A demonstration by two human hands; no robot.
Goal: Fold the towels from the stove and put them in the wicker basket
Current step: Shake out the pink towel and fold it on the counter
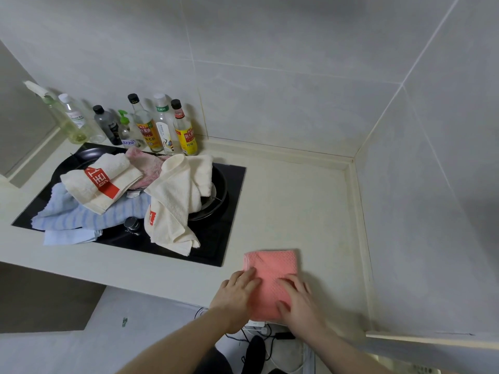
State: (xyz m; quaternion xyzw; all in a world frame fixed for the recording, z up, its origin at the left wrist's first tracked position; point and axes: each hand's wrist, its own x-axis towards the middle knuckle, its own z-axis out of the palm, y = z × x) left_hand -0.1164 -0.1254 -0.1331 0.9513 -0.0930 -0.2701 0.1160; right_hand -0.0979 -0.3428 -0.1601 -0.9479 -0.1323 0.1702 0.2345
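pink waffle-weave cloth, the pink towel (pixel 272 276), lies folded into a neat rectangle on the pale counter (pixel 297 201), near its front edge and just to the right of the black stove (pixel 229 211). we have both palms on it: our left hand (pixel 237 295) lies over its left edge and our right hand (pixel 297 303) over its lower right corner, fingers (pixel 249 275) spread flat and slightly apart, clamping nothing, only pressing down. we judge this is to flatten the fold and keep the layers from springing open before the piece is lifted. we work on the bare counter because it gives a flat, clear surface, which the crowded stove does not. on that stove the rest of the pile waits unfolded: a cream towel with a red band (pixel 102 182), a second cream towel (pixel 175 201) draped over the burner and hanging toward the front, a blue striped towel (pixel 73 214) underneath and spilling off the front left, and a pale pink towel (pixel 147 164) behind. a row of bottles (pixel 151 125) stands along the wall behind the stove, close enough that a careless tug on the pile could topple one. the wicker basket is not in view, so we cannot say where the folded piece must go; most of the task seems ahead.
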